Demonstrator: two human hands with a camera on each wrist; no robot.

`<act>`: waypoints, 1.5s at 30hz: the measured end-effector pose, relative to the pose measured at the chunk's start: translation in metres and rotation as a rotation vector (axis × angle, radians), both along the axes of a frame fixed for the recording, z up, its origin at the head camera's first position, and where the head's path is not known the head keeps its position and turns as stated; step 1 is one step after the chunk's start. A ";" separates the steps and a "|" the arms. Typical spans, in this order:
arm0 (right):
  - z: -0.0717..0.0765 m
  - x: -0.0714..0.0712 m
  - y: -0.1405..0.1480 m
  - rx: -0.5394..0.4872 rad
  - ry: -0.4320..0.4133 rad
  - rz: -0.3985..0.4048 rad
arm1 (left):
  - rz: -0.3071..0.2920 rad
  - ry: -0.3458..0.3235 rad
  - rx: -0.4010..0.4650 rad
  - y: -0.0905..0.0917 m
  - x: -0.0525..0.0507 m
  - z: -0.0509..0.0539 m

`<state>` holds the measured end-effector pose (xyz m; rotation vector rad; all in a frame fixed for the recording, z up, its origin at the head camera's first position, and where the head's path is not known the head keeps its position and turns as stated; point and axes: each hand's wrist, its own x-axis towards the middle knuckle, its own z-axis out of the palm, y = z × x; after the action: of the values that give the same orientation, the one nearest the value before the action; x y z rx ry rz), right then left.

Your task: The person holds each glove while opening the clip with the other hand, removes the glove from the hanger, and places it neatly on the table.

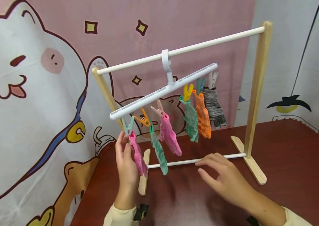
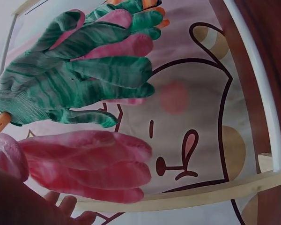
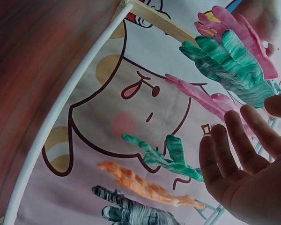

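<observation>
Beside the near-left pink glove point(image 1: 138, 155) is my left hand point(image 1: 126, 166), fingers raised and thumb against the cuff. In the left wrist view, the thumb point(image 2: 7, 154) overlaps the cuff while other fingertips stand apart from it; part of the hand is hidden. A pale green clothespin point(image 1: 128, 125) fastens that glove to a white hanger point(image 1: 148, 102). My right hand point(image 1: 222, 175) holds nothing, its fingers spread and relaxed. Also clipped along the hanger are a green striped glove point(image 1: 158, 150), another pink glove point(image 1: 169, 133), a second green glove point(image 1: 191, 121), an orange glove point(image 1: 203, 114) and a grey-black glove point(image 1: 214, 106).
The hanger hooks over the white top rod point(image 1: 215, 42) of a wooden stand point(image 1: 256, 91). A lower white rod point(image 1: 183, 162) joins its feet on the reddish-brown table point(image 1: 297, 175). Behind stands a printed cartoon curtain point(image 1: 136, 18).
</observation>
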<state>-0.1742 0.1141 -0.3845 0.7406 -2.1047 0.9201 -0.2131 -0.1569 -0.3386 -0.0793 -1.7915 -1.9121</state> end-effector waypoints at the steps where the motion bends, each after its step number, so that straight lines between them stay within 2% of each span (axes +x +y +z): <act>1: 0.000 0.000 0.000 -0.002 0.000 0.001 | -0.009 -0.003 0.011 0.000 -0.001 -0.001; 6: 0.000 0.001 0.001 -0.008 0.006 0.017 | -0.014 0.022 0.019 0.003 0.000 -0.004; 13: 0.000 0.002 0.002 -0.006 -0.002 0.019 | -0.003 0.066 0.029 0.009 0.004 -0.002; 18: 0.003 0.002 0.004 -0.003 0.007 0.019 | -0.037 0.090 0.039 0.014 0.007 -0.002; 25: 0.008 0.000 0.009 -0.031 -0.014 0.022 | -0.034 0.162 -0.017 0.015 0.015 -0.001; 33: 0.009 0.003 0.007 -0.013 0.002 0.034 | -0.087 0.215 -0.014 0.023 0.026 0.003; 40: 0.011 0.007 0.009 -0.016 -0.007 0.050 | -0.109 0.231 -0.110 0.029 0.036 0.003; 43: 0.015 0.009 0.009 -0.044 -0.015 0.079 | -0.126 0.235 -0.141 0.031 0.039 0.003; 45: 0.017 0.009 0.009 -0.067 0.009 0.102 | -0.144 0.234 -0.152 0.032 0.040 0.004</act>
<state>-0.1647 0.1228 -0.3675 0.8223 -2.0334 1.0344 -0.1730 -0.1249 -0.3347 -0.4774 -1.8079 -1.7739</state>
